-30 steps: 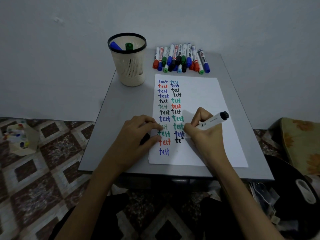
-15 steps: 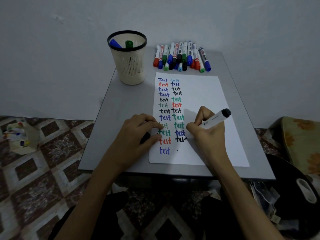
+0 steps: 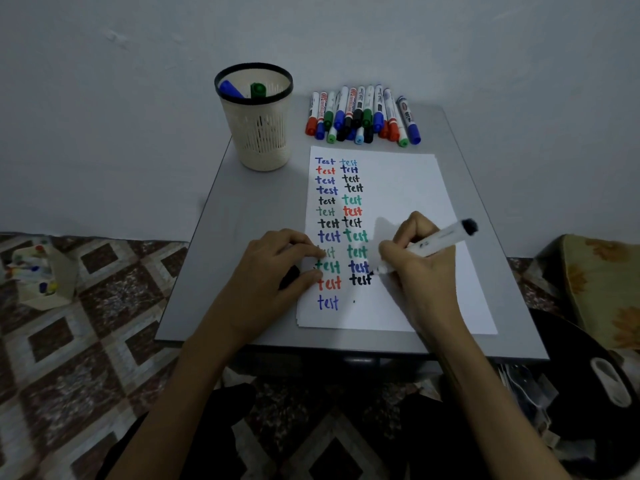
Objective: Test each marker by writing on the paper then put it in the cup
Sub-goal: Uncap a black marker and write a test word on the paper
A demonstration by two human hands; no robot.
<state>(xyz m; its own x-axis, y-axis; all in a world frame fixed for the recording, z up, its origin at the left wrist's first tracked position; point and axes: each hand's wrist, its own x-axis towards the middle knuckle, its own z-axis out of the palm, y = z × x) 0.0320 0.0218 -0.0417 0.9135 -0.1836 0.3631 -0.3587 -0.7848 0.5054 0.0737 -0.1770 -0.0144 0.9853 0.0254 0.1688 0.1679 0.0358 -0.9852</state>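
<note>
Writing "test" in black low on the sheet

Gripping the uncapped black marker [image 3: 436, 239], the right hand [image 3: 419, 271] holds its tip at the paper [image 3: 408, 188], just past the end of a black "test". The marker's back end tilts toward 2 o'clock. The left hand [image 3: 273, 271] rests at the paper's 9 o'clock edge, pinching a small black piece [image 3: 289, 277] between thumb and curled fingers. At 11 o'clock from the paper stands the cup [image 3: 258, 133], holding a blue marker [image 3: 230, 89] and a green marker [image 3: 258, 90]. At 12 o'clock, a row of capped markers [image 3: 360, 112] lies on the table [image 3: 249, 216].
</note>
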